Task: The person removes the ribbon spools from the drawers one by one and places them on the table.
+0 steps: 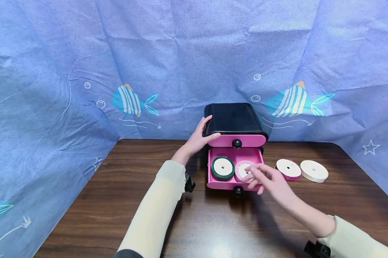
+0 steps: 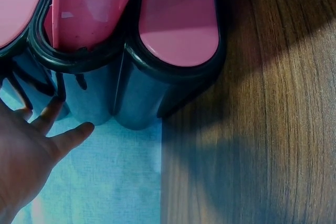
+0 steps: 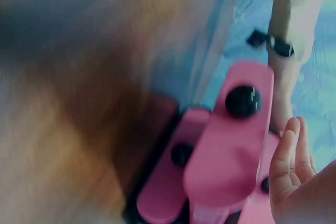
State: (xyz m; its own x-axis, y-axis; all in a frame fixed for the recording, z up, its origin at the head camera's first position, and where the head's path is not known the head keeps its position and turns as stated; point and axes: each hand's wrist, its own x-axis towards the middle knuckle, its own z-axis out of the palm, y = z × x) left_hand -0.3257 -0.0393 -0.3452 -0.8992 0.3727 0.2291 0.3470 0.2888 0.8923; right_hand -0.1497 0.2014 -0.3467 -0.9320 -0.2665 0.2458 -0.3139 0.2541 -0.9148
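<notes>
A black cabinet (image 1: 234,118) with pink drawer fronts stands at the table's back, its pulled-out pink drawer (image 1: 218,185) below the top one. In it lie a dark green ribbon spool (image 1: 223,168) and a pale pink ribbon spool (image 1: 241,171), partly hidden by my right hand (image 1: 274,184). That hand hovers over the drawer's right side with loosely extended fingers; no held thing shows in the right wrist view. My left hand (image 1: 196,141) rests with spread fingers at the cabinet's left side, thumb by the top drawer front. The left wrist view shows its fingers against the casing (image 2: 89,95).
Right of the cabinet, a magenta ribbon spool (image 1: 290,170) and a white ribbon spool (image 1: 314,171) lie side by side on the brown wooden table (image 1: 132,186). A blue fish-print cloth (image 1: 181,71) hangs close behind the cabinet.
</notes>
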